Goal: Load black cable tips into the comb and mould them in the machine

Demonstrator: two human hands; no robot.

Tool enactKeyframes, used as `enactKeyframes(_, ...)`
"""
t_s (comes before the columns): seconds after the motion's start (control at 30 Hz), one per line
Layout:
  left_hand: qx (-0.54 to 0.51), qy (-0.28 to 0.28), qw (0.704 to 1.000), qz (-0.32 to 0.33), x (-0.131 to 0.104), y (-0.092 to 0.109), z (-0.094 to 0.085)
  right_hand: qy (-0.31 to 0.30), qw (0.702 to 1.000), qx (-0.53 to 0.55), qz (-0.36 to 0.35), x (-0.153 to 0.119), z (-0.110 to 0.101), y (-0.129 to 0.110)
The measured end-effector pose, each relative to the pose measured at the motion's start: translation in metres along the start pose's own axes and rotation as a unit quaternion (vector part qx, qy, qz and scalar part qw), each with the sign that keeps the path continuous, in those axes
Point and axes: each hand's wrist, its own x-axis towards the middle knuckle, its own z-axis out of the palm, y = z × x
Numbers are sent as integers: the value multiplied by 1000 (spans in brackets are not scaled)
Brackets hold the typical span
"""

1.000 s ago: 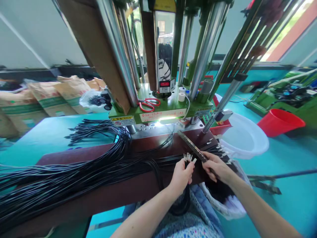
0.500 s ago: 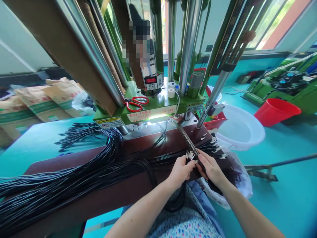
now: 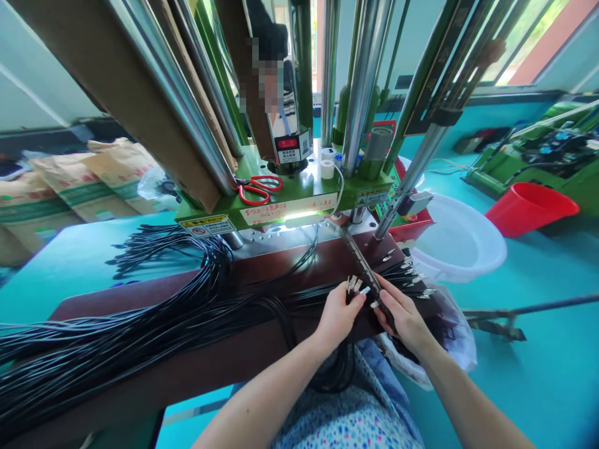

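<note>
Left hand: the left hand (image 3: 337,315), at the lower centre of the frame, has its fingers closed around a cable bundle (image 3: 354,284), whose pale connector ends poke out above the thumb.
Right hand: the right hand (image 3: 405,315), just right of centre, has its fingers wrapped around the near end of a slotted bar (image 3: 359,255).
Bar: slants from the right hand to the upper left; whether its far end touches the machine cannot be told.
Loose connector: a pale connector (image 3: 374,304) shows beside the right fingertips; which hand has it is unclear.
Table: the brown table (image 3: 196,368) carries long black cables (image 3: 140,343) from the left edge towards centre, with more connector ends (image 3: 414,274) at its right end.
Machine: the green press (image 3: 299,187) stands at upper centre, a lit strip along its front, red-handled scissors (image 3: 259,189) on its ledge.
Right side: a white tub (image 3: 461,240) and a red bucket (image 3: 531,209).
Left edge: paper sacks (image 3: 70,187).
</note>
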Motion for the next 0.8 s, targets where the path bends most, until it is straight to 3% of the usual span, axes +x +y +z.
enactKeyframes(0.13, 94, 7, 993, 74, 2, -5, -1, -20, 1000, -9, 3, 2, -1, 0)
enactKeyframes(0.43, 89, 3, 992, 88, 1, -11, -3, -59, 994, -79, -39, 2, -2, 4)
enactKeyframes(0.53, 37, -9, 998, 57, 0, -5, -4, -48, 996, -67, -30, 1, -1, 4)
enactKeyframes(0.7, -137, 43, 987, 73, 0, 14, -14, -9, 1000, -12, 1, 1, -2, 1)
enactKeyframes(0.8, -184, 6, 983, 22, 1, 16, -15, -21, 1000, -5, 4, 0, -2, 1)
